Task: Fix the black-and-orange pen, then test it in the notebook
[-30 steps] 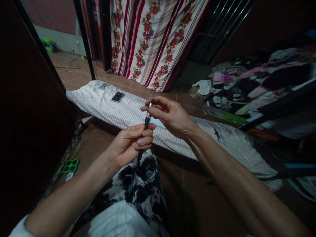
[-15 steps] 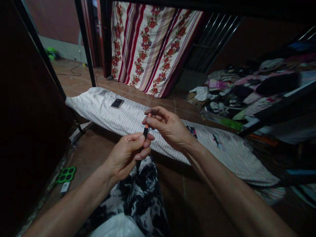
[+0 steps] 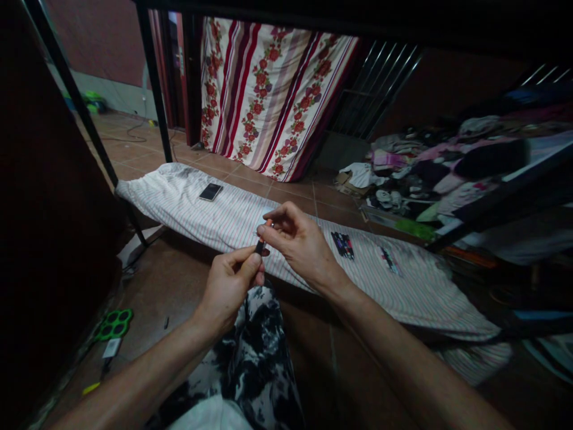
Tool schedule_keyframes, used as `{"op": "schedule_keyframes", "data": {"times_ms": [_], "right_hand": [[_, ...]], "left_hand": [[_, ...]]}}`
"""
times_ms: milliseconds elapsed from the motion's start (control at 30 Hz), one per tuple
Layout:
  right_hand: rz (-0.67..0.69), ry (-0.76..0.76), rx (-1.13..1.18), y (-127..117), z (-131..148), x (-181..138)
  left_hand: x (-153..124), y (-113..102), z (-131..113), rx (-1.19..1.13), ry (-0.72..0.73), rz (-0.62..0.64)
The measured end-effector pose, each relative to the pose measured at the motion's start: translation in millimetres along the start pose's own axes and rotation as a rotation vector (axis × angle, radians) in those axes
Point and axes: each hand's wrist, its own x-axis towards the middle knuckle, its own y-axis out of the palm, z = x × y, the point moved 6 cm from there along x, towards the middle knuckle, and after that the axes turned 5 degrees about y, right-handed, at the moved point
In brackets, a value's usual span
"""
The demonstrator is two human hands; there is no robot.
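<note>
Green rings (image 3: 114, 325): a joined set on the floor, left of the knees.
Phone (image 3: 210, 192): lying flat on the striped cloth (image 3: 239, 218), beyond the hands.
Left hand (image 3: 226, 286): curled closed, thumb and fingers pressed around the dark part of a slim pen (image 3: 259, 246).
Pen: held up between both hands, over the near edge of the striped cloth, dark below and orange above; whether its parts are joined or apart is too small to tell.
Pen's orange end: apparently the step in hand, worked by the fingertips; the next move seems to call for a steady left grip and a light, straight right pinch.
Right hand (image 3: 304, 245): thumb and fingertips nearly together on the orange end, the other fingers loosely bent.
Dark bundle (image 3: 343, 245): slim pieces side by side on the striped cloth.
Small bundle (image 3: 391, 261): further right, contents unclear.
</note>
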Motion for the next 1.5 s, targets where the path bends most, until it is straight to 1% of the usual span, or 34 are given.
{"op": "schedule_keyframes", "data": {"times_ms": [133, 233, 300, 400, 533, 733, 867, 967, 1067, 1200, 1267, 1367, 1500], "right_hand": [[0.033, 0.047, 0.054, 2, -8, 2], [0.095, 0.121, 0.212, 7, -14, 1], [0.125, 0.16, 0.297, 10, -16, 0], [0.147, 0.181, 0.345, 11, -15, -2], [0.172, 0.201, 0.351, 13, -14, -3], [0.132, 0.227, 0.354, 13, -14, -3], [0.158, 0.281, 0.353, 13, -16, -5], [0.162, 0.315, 0.343, 12, -19, -6], [0.146, 0.314, 0.333, 12, -20, -6], [0.169, 0.318, 0.388, 16, -21, -7], [0.156, 0.33, 0.399, 17, -22, -7], [0.115, 0.307, 0.397, 19, -21, -8], [0.107, 0.256, 0.415, 22, -17, -9]], "left_hand": [[1, 3, 6, -0.136, -0.109, 0.063], [0, 5, 6, -0.196, -0.147, 0.146], [0, 5, 6, -0.22, -0.158, 0.177], [0, 4, 4, -0.235, -0.165, 0.181], [0, 4, 3, -0.268, -0.182, 0.176], [-2, 4, 1, -0.284, -0.189, 0.186], [-2, 3, 3, -0.275, -0.183, 0.203], [-4, 2, 6, -0.267, -0.212, 0.198], [-5, 2, 6, -0.279, -0.223, 0.203], [-5, 3, 6, -0.284, -0.23, 0.2], [-6, 3, 6, -0.276, -0.235, 0.191], [-8, 4, 3, -0.23, -0.192, 0.188], [-8, 4, 0, -0.163, -0.117, 0.16]]}}
